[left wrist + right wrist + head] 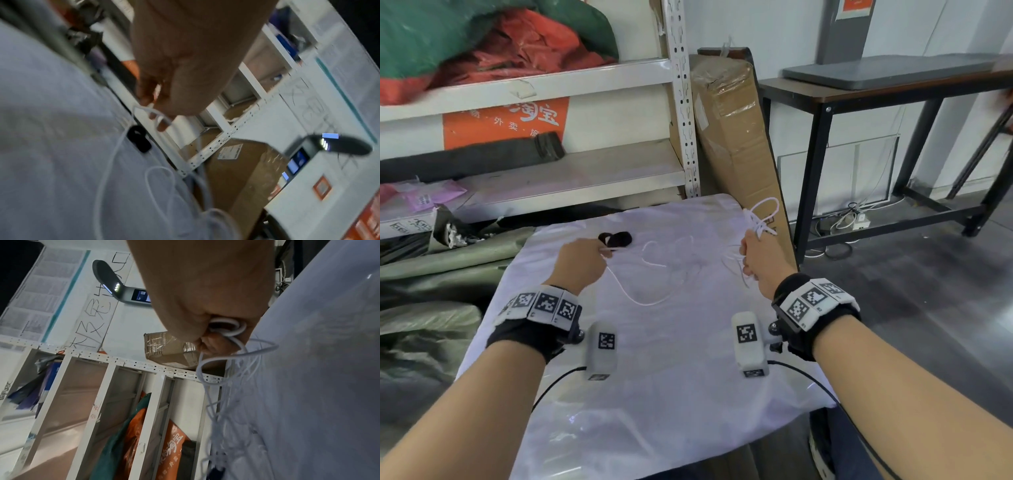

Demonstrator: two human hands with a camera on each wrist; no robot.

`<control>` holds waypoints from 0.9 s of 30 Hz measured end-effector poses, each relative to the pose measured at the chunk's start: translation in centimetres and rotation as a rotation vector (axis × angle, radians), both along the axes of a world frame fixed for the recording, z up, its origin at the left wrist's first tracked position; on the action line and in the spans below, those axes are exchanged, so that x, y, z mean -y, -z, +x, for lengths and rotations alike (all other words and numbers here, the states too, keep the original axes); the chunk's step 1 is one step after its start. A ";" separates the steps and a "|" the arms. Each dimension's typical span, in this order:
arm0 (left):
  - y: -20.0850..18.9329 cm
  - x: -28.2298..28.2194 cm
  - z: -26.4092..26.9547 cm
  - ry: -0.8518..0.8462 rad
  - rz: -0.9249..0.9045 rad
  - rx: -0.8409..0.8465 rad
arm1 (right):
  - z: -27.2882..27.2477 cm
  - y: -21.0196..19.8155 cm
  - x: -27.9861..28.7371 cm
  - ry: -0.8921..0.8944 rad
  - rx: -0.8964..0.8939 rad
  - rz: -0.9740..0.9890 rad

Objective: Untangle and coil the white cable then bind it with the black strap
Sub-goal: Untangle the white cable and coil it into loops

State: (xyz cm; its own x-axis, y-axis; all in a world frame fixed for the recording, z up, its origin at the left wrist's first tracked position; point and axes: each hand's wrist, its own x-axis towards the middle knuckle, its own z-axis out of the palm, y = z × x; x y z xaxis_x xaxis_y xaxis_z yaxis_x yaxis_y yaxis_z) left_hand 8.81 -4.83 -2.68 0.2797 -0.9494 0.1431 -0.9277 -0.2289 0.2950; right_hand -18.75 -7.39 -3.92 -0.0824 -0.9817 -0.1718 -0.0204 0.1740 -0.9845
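A thin white cable (650, 301) lies in loose loops across the white cloth-covered table (654, 394). My right hand (760, 260) grips a bunch of its loops, some sticking up above the fist (763, 216); the right wrist view shows the cable (226, 327) wrapped inside my curled fingers. My left hand (582, 257) pinches one strand of the cable (156, 112) near its end. The black strap (616, 238) lies curled on the cloth just beyond my left hand, also visible in the left wrist view (138, 141). Nothing touches the strap.
A metal shelf rack (685, 102) with bags stands behind the table on the left. A tall cardboard box (736, 137) leans at the back right corner. A dark-framed bench (876, 102) stands to the right. Green tarps (431, 274) pile up on the left.
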 end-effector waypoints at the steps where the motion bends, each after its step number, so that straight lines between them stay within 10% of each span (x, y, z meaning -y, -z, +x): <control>1: 0.0 -0.1 -0.7 -0.002 0.015 -0.036 | 0.3 0.0 -0.2 -0.044 -0.036 0.001; 6: -1.0 -0.8 -5.6 0.367 -0.377 -0.060 | 1.1 -0.9 -0.7 -0.136 -0.013 0.016; 13: 1.1 -1.2 -8.2 0.730 -0.391 0.470 | 1.2 -2.1 -0.6 -0.173 0.092 -0.003; 22: 2.7 -0.6 -8.7 0.666 -0.068 0.315 | 1.5 -2.5 -0.3 -0.189 0.208 -0.001; 27: 2.6 -0.5 -8.3 0.661 -0.256 0.272 | 1.1 -2.5 -0.1 -0.121 0.262 0.027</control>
